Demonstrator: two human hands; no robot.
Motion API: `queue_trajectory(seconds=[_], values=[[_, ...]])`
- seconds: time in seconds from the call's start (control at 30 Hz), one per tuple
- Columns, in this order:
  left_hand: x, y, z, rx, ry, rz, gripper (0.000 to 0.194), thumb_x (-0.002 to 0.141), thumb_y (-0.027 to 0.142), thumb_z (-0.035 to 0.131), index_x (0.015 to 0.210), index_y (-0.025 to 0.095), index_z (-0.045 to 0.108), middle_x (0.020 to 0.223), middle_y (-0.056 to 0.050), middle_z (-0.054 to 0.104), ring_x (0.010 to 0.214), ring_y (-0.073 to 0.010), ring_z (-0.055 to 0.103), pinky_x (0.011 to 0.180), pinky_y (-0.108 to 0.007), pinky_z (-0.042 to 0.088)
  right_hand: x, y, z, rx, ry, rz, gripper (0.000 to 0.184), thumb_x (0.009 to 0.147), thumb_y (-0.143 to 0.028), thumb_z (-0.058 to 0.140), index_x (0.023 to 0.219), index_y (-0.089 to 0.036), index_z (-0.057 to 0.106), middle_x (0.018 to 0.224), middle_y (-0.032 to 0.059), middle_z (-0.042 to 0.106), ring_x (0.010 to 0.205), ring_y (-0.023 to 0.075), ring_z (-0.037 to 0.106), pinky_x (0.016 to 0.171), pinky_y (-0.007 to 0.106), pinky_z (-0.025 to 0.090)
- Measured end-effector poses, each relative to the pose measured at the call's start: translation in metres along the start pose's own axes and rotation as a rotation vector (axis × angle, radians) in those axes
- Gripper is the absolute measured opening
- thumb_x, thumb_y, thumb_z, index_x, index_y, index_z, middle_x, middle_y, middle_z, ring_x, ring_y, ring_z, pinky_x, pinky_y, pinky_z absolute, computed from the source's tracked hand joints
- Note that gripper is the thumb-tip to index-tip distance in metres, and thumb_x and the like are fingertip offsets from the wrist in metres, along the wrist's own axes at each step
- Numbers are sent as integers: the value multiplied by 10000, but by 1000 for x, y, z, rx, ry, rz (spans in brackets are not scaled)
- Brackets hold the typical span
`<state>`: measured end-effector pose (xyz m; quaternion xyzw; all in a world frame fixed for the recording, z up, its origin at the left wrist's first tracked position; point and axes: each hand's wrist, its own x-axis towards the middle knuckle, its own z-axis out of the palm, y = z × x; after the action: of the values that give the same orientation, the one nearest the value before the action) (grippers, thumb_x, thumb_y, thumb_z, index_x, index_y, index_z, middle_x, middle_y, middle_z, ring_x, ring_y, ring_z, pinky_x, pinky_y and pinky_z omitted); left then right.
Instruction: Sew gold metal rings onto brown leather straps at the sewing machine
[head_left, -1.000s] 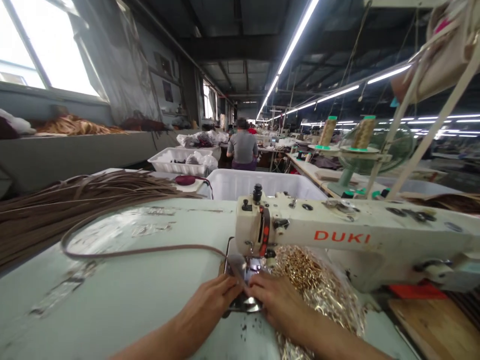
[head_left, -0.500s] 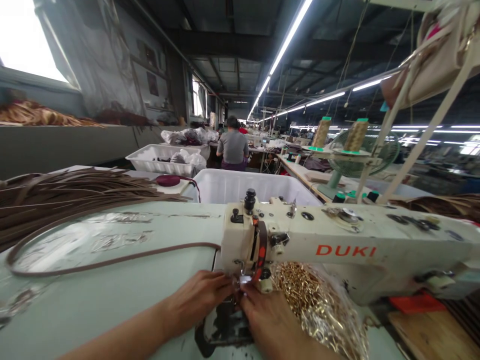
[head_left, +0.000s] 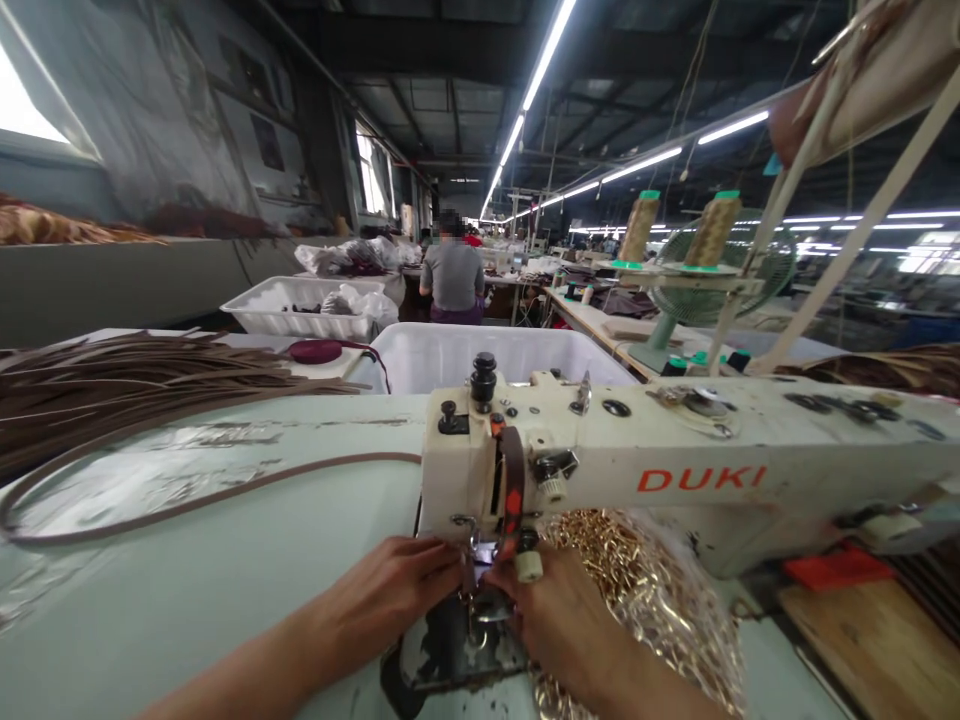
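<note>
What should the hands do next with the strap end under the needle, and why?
Probably ease the strap end slightly further under the presser foot. The left hand and right hand pinch it at the head of the sewing machine, while the brown strap trails slack across the table.

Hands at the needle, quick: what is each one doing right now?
Left hand: fingers curled, pressing at the strap end under the presser foot; grip cannot be told.
Right hand: fingertips at the same spot; grip cannot be told.
</note>
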<state>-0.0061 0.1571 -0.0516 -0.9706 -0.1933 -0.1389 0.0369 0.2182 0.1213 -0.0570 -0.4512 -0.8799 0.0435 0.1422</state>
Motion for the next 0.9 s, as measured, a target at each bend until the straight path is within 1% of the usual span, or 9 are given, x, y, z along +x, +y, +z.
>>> queue_trajectory(seconds=[0.1, 0.17, 0.27, 0.4, 0.57, 0.67, 0.73, 0.83, 0.9], values=[[-2, -1, 2, 85, 77, 69, 252, 997, 152, 330, 1107, 125, 555, 991, -100, 662, 865, -205, 647, 758, -302, 559, 1, -1, 2, -5, -12, -23, 250, 818, -112, 564, 976, -284, 655, 1043, -23, 674, 999, 194, 591, 765, 284, 469], [-3, -1, 3, 135, 99, 100, 253, 995, 140, 329, 1133, 121, 540, 1004, -105, 669, 857, -204, 651, 760, -300, 567, 2, -3, 4, -11, -13, -28, 219, 812, -126, 571, 961, -265, 649, 1017, -19, 679, 983, 201, 592, 735, 286, 468], [-5, -2, 5, 182, 115, 120, 267, 993, 131, 319, 1153, 118, 533, 1002, -100, 679, 872, -210, 656, 781, -303, 571, 3, -4, 7, -20, 12, -20, 201, 813, -114, 555, 943, -238, 644, 979, -4, 687, 965, 207, 593, 714, 277, 460], [-5, -1, 6, 201, 167, 128, 252, 994, 139, 337, 1119, 103, 554, 973, -108, 681, 887, -218, 658, 761, -309, 575, 5, -3, 11, -6, 39, 1, 183, 820, -122, 561, 928, -244, 644, 973, -3, 691, 945, 203, 605, 730, 275, 453], [-2, 1, 1, 193, 166, 125, 281, 1001, 132, 308, 1044, 95, 584, 889, -107, 670, 771, -200, 655, 657, -308, 570, 6, -2, 12, -36, 54, -24, 198, 841, -110, 543, 949, -247, 637, 1000, 13, 694, 929, 205, 622, 744, 285, 471], [-1, 3, -3, 183, 181, 127, 282, 1006, 139, 306, 1034, 100, 584, 882, -91, 678, 770, -190, 656, 678, -295, 564, 6, -4, 10, -72, 70, -56, 183, 877, -138, 521, 969, -239, 643, 973, 27, 700, 885, 218, 630, 731, 311, 491], [-1, 4, -3, 186, 180, 102, 293, 1011, 146, 293, 1044, 110, 583, 908, -83, 685, 797, -187, 660, 708, -287, 562, 6, -6, 9, -98, 45, -54, 185, 867, -119, 528, 956, -227, 650, 942, 33, 702, 866, 219, 631, 721, 313, 495], [-3, 4, 0, 179, 149, 77, 296, 1011, 156, 290, 1051, 114, 580, 945, -90, 683, 814, -191, 658, 710, -291, 567, 7, -8, 9, -131, -16, -38, 194, 836, -88, 555, 954, -204, 659, 951, 53, 702, 858, 218, 633, 706, 304, 498], [-4, 2, 3, 162, 119, 74, 261, 1003, 155, 325, 1067, 99, 572, 969, -103, 675, 844, -208, 654, 720, -312, 574, 7, -9, 10, -136, -14, -33, 192, 841, -93, 559, 962, -199, 664, 970, 64, 704, 862, 224, 636, 701, 305, 500]])
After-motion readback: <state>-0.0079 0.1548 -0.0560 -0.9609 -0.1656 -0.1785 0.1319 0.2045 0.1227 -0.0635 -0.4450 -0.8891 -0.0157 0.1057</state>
